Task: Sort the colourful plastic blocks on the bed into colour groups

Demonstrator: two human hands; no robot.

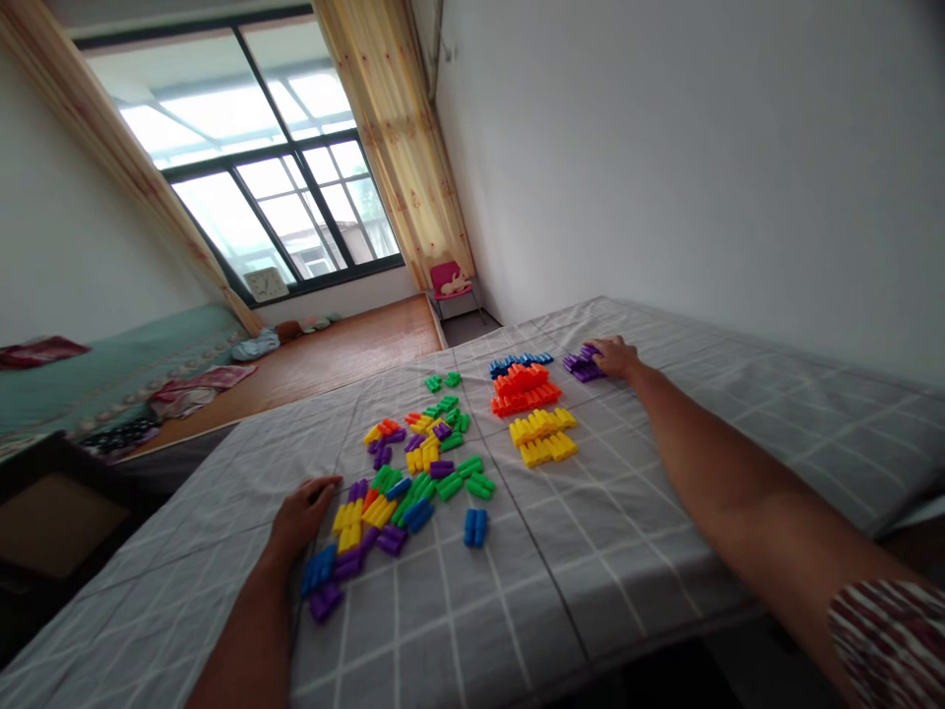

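Note:
Far to the right, my right hand [616, 356] reaches over a small group of purple plastic pieces [582, 368], its fingers closed on the piece at the group's edge. My left hand [301, 514] rests on the grey checked cloth with its fingers loosely extended and nothing seen in them. Beside it lies a loose mixed pile of ribbed plastic building pieces [424, 487] in green, yellow, purple, blue and orange. Stacked rows of one colour stand nearer my right hand: blue pieces [517, 364], orange pieces [524, 391] and yellow pieces [544, 435].
A separate blue piece [475, 528] lies near the front, and two green pieces [443, 380] lie at the back. The grey checked cloth [635, 591] covers the surface. Beyond stand a pink chair [447, 278], a wooden platform [354, 356] and a white wall [701, 177] on the right.

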